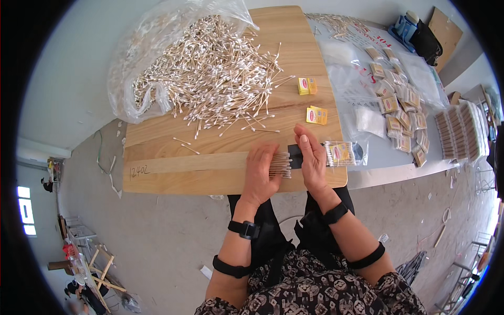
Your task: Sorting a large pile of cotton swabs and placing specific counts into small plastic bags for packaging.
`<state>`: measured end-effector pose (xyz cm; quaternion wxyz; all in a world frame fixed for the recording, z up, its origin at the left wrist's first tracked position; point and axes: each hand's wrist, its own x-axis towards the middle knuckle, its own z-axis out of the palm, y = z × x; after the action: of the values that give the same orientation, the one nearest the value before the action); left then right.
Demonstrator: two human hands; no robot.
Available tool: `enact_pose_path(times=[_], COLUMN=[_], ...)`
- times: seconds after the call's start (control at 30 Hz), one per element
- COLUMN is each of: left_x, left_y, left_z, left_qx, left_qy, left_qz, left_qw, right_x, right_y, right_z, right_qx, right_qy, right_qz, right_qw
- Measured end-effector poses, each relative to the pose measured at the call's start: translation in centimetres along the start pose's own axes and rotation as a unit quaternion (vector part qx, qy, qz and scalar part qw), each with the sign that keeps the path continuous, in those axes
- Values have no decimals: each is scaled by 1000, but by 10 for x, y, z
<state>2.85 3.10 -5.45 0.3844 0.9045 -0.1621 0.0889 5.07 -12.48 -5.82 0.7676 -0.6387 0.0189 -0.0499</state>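
At the front edge of the wooden table, my left hand (259, 173) curls around a bundle of cotton swabs (281, 166), laid side by side with their tips facing right. My right hand (313, 164) stands on edge just to the right, fingers stretched out and nothing seen in its grasp. Between the two hands lies a flat black piece (295, 156), partly covered by the right hand. Beyond the right hand rests a clear pack of cotton swabs (339, 153) with a yellow card, close to the table's right edge.
A large heap of loose cotton swabs (220, 79) spills from a clear plastic bag (123, 86). Two small stacks of yellow cards (307, 86) (316, 115) lie on the wooden table (283, 26). The grey side table (341, 50) bears many filled swab packs (404, 113) and plastic bags (370, 121).
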Motion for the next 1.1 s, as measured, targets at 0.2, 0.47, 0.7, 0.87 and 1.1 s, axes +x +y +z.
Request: enact_pose_path(times=[0.2, 0.47, 0.7, 0.87, 1.1], left_x=[-10, -3, -15, -8, 3], left_y=[2, -4, 17, 16, 2], left_z=[20, 25, 5, 14, 31], left_qx=[-318, -495, 122, 207, -350], left_qy=[123, 178, -61, -101, 162], left_qz=[-138, -141, 3, -28, -144], left_qw=[930, 839, 991, 973, 911], right_x=[-29, -27, -21, -22, -11], right_y=[12, 18, 12, 10, 17], right_z=[9, 21, -4, -1, 6], right_qx=[98, 67, 149, 163, 140], right_qy=[36, 49, 31, 36, 48], right_qz=[30, 8, 41, 41, 38], right_qw=[994, 996, 987, 985, 988])
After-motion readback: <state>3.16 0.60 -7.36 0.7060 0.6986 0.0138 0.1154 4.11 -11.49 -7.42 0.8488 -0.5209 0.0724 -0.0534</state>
